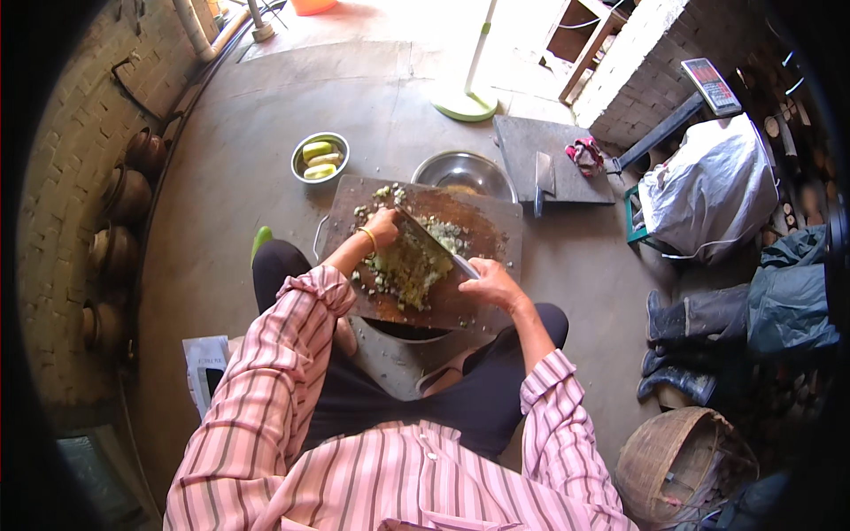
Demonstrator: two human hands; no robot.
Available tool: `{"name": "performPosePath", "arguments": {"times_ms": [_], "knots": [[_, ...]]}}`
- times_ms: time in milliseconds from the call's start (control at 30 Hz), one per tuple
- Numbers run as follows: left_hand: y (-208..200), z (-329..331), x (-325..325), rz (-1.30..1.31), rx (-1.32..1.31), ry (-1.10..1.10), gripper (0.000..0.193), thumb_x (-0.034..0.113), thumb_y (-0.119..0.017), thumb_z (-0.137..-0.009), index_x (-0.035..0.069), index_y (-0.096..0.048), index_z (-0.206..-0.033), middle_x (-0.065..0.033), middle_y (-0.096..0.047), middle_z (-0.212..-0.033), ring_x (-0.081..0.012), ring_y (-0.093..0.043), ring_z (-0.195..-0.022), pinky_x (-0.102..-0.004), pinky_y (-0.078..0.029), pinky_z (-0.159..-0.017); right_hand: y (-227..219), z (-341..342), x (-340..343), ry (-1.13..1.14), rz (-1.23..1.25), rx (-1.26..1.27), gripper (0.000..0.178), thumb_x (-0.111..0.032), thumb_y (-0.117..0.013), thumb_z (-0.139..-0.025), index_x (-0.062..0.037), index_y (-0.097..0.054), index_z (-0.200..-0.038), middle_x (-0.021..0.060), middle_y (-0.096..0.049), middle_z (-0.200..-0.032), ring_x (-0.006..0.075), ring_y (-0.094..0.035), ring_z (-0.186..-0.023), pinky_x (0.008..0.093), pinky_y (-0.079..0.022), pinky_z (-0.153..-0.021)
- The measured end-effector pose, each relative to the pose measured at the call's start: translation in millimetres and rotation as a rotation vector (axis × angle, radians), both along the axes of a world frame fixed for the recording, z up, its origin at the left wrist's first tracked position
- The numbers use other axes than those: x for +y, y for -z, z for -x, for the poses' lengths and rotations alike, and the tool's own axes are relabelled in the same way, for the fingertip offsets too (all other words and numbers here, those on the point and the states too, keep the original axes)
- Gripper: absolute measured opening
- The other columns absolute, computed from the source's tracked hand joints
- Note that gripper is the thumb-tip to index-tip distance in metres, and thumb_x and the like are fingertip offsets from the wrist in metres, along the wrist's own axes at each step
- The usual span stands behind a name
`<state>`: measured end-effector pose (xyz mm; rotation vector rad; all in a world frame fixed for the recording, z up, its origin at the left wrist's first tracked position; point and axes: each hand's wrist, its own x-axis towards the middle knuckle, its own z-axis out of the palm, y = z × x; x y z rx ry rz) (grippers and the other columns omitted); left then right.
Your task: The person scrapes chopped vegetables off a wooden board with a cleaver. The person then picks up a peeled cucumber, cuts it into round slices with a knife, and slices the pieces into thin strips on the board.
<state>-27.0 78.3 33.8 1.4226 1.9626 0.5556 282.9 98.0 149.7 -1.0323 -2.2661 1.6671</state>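
A wooden cutting board lies across my lap area, over a dark round vessel. Finely chopped pale green vegetable covers its middle, with coarser bits to the left. A knife slants over the heap, its long blade running from upper left to lower right. My right hand is closed round the handle. With bent fingers, my left hand grips the blade's far end; the fingertips are partly hidden.
Beyond the board are a bowl of green-yellow vegetable pieces and a steel basin. A cleaver and red cloth lie on a scale platform. Clay pots line the left wall; a wicker basket stands near right.
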Motion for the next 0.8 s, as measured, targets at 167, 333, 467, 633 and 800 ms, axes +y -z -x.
{"name": "performPosePath", "arguments": {"times_ms": [167, 333, 467, 633, 800], "knots": [[-39, -50, -69, -0.376, 0.031, 0.069, 0.041, -0.004, -0.052, -0.065, -0.001, -0.059, -0.105, -0.0217, -0.055, -0.108, -0.0391, -0.052, -0.106, -0.0397, -0.044, -0.091, -16, -38, -43, 0.025, -0.105, -0.046, 0.025, -0.02, -0.069, -0.071, -0.0006, -0.057, -0.081, 0.0046, -0.053, -0.071, 0.0126, -0.052, -0.066, 0.0294, -0.044, -0.063], [-40, -80, -111, -0.469, 0.304, 0.174, 0.043, 0.0, -0.056, -0.069, 0.004, -0.056, -0.112, -0.0191, -0.052, -0.12, -0.0377, -0.047, -0.115, -0.0427, -0.041, -0.095, 11, -36, -97, 0.144, -0.165, -0.008, 0.025, -0.018, -0.069, -0.07, 0.0, -0.057, -0.081, 0.0094, -0.056, -0.066, 0.019, -0.057, -0.06, 0.0335, -0.046, -0.058], [-49, -81, -126, -0.473, 0.401, 0.086, 0.041, 0.003, -0.056, -0.071, 0.01, -0.059, -0.111, -0.0163, -0.052, -0.122, -0.0339, -0.047, -0.119, -0.0458, -0.039, -0.095, 13, -42, -128, 0.288, -0.033, 0.073, 0.018, -0.015, -0.068, -0.074, -0.0022, -0.056, -0.08, 0.005, -0.054, -0.06, 0.0151, -0.054, -0.052, 0.0306, -0.044, -0.049], [-46, -59, -138, -0.497, 0.309, -0.119, 0.034, 0.002, -0.057, -0.071, 0.011, -0.064, -0.102, -0.0116, -0.055, -0.115, -0.032, -0.05, -0.111, -0.0458, -0.042, -0.089, 20, -63, -135, 0.496, 0.647, 0.368, 0.013, -0.011, -0.064, -0.082, -0.0068, -0.053, -0.087, 0.0007, -0.053, -0.063, 0.0081, -0.05, -0.047, 0.0241, -0.039, -0.041], [-28, -37, -147, -0.492, 0.268, -0.237, 0.029, 0.0, -0.057, -0.068, 0.008, -0.065, -0.095, -0.0133, -0.058, -0.104, -0.0344, -0.054, -0.102, -0.0445, -0.045, -0.084, 38, -75, -130, 0.625, 0.795, 0.292, 0.015, -0.014, -0.063, -0.082, -0.0094, -0.053, -0.091, 0.0005, -0.054, -0.065, 0.0099, -0.05, -0.048, 0.0253, -0.041, -0.043]]}}
